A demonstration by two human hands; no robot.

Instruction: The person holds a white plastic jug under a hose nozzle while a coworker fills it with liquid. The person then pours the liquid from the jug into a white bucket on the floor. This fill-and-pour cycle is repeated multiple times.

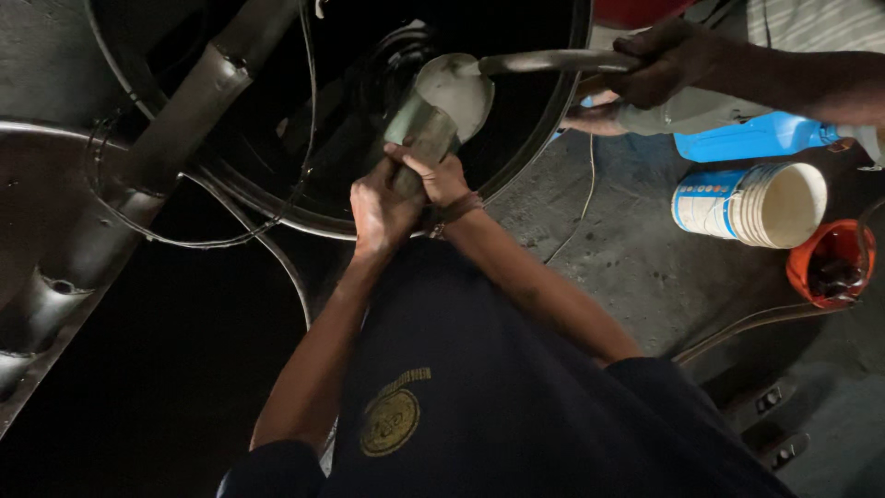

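While both hands (pixel 406 194) grip it, the dull greenish cylinder (pixel 420 134) tilts

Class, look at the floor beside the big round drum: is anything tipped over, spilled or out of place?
Yes. A white bucket lies on its side on the concrete floor, its open mouth facing an orange tub. No spill shows near it. Both hands grip a grey can at the drum's rim.

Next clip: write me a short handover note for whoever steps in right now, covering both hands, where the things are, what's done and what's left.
Left hand and right hand: both clasped round a greenish cylinder, held at the rim of the big dark drum.
Another person's hand holds a curved metal scoop of grey paste right above the cylinder.
White bucket and orange tub lie on the floor to the right.
Done: scoop loaded and in place.
Left: cannot tell how full the cylinder is.
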